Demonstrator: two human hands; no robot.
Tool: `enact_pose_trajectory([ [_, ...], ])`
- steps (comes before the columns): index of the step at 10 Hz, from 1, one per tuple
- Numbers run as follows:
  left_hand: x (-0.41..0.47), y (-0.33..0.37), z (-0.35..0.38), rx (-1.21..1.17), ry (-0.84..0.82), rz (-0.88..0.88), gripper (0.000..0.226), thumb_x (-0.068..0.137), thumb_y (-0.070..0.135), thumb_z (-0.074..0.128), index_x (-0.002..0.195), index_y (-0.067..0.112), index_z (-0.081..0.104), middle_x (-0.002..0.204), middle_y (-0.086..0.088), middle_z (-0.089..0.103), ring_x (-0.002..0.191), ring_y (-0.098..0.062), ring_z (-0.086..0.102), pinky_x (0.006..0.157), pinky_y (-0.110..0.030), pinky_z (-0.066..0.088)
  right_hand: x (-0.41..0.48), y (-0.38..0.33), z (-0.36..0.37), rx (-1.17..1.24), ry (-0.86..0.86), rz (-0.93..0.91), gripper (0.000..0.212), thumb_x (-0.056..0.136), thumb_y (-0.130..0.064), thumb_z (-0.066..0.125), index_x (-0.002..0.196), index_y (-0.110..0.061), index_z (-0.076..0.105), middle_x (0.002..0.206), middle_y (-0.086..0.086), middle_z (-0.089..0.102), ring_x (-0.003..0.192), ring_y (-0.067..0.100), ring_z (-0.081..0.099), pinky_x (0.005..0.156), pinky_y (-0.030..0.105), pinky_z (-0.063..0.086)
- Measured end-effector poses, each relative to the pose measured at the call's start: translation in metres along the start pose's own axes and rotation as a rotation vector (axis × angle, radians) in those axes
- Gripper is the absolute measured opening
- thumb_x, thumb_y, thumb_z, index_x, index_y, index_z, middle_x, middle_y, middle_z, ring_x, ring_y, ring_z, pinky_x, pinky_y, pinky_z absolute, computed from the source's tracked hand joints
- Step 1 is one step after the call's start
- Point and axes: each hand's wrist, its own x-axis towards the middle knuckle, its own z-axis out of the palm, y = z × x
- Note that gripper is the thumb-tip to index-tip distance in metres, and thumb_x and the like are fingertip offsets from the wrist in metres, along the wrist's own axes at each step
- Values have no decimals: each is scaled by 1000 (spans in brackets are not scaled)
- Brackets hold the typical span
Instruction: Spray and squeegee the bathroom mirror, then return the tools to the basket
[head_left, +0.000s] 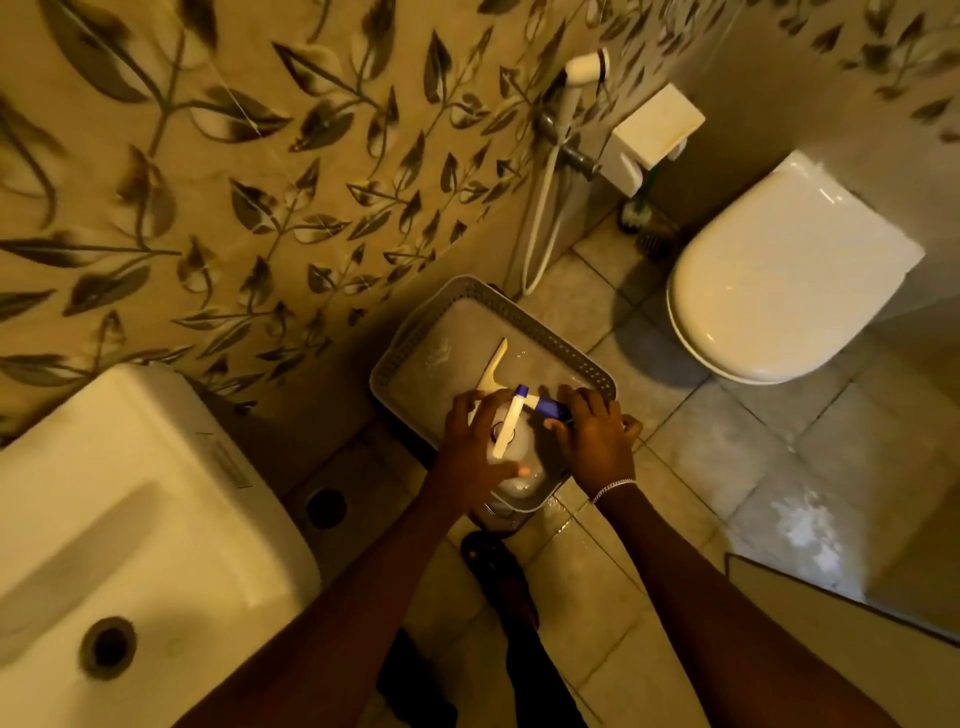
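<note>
A grey perforated basket (545, 332) stands on the floor by the leaf-patterned wall. Inside it lies a cream squeegee (496, 371), its handle pointing toward the far corner. At the basket's near end sits a clear spray bottle (519, 457) with a white and blue trigger head. My left hand (475, 441) wraps around the bottle's body from the left. My right hand (595, 436) rests on the blue nozzle end and the basket's right rim; whether it grips the nozzle is unclear. A bracelet is on that wrist.
A white sink (104, 519) juts out at the lower left. A white toilet (779, 280) with its lid shut stands at the right, with a bidet sprayer hose (545, 208) and toilet brush (644, 218) by the wall. My sandalled foot (498, 571) is just below the basket. The floor tiles look wet.
</note>
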Motion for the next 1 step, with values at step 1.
enact_pose_trajectory([
  [1, -19, 6, -17, 106, -5, 40, 118, 62, 42, 95, 159, 24, 29, 161, -12, 30, 149, -32, 30, 115, -53, 42, -15, -8, -14, 18, 25, 16, 56, 101, -49, 55, 153, -31, 47, 155, 4, 51, 142, 32, 45, 111, 58, 32],
])
